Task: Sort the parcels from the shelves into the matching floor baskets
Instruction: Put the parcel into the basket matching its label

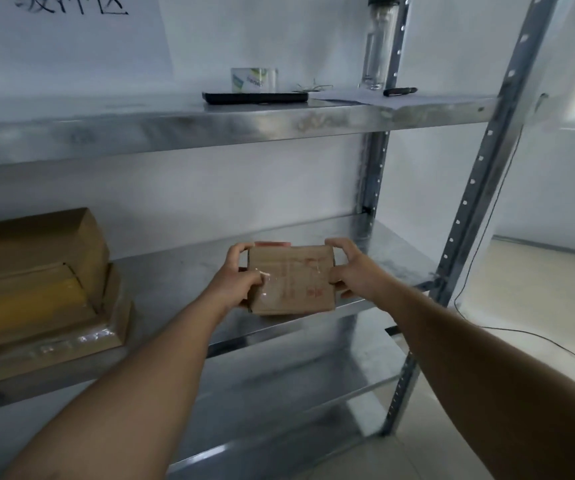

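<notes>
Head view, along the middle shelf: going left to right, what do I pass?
First the stack of cardboard parcels → left hand → small cardboard parcel, gripped by both hands → right hand → perforated metal upright.

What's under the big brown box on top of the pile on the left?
Under the brown cardboard box lie a yellow-taped cardboard parcel and, lowest, a wide clear-taped cardboard parcel, on the middle metal shelf. The stack covers most of their tops.
</notes>
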`<state>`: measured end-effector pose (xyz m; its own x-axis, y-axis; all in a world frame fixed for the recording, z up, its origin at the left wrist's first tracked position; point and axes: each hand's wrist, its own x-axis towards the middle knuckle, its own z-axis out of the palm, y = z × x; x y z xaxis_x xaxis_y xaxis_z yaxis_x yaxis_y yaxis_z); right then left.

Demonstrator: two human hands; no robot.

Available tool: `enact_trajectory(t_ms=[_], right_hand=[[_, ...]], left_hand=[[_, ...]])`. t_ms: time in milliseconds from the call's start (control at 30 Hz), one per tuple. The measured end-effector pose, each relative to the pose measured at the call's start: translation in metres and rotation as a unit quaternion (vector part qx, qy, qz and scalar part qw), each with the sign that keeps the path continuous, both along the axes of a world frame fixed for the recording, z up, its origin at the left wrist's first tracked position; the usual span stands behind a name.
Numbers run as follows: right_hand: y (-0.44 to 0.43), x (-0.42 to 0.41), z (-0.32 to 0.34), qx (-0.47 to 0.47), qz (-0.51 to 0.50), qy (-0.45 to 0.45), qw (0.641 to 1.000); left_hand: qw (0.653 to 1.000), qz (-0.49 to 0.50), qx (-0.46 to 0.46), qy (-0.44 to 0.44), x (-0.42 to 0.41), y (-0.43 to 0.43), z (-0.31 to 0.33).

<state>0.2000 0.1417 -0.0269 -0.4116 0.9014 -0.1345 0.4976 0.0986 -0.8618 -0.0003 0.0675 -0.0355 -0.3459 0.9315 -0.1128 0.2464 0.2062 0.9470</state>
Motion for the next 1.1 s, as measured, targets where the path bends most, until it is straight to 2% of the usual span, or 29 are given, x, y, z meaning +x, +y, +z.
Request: enact_trajectory(t_ms=[100, 167, 300, 533, 1000, 1100], right_hand=[[-0.004, 0.033, 0.001, -0.018, -0.014, 0.047, 0.999], [0.001, 0.055, -0.002, -0.023, -0.024, 0.062, 0.998], [0.023, 0.114, -0.017, 0.016, -0.055, 0.03, 0.998], [0.042, 0.232, -0.045, 0.087, -0.066, -0.009, 0.994], [0.032, 0.452, -0.075, 0.052, -0.179, 0.008, 0.983], [0.023, 0.494, -0.081, 0.052, -0.205, 0.009, 0.977]], left_hand=[[1.0, 0.005, -0.012, -0.007, 0.026, 0.01, -0.004], [1.0, -0.001, -0.014, 0.02, 0.051, 0.019, -0.007], [0.998, -0.023, -0.02, 0.063, 0.112, 0.041, -0.015], [0.992, -0.102, 0.017, 0.065, 0.22, 0.074, -0.028], [0.966, -0.251, 0.029, 0.053, 0.429, 0.12, -0.049], [0.948, -0.306, 0.027, 0.089, 0.472, 0.124, -0.053]])
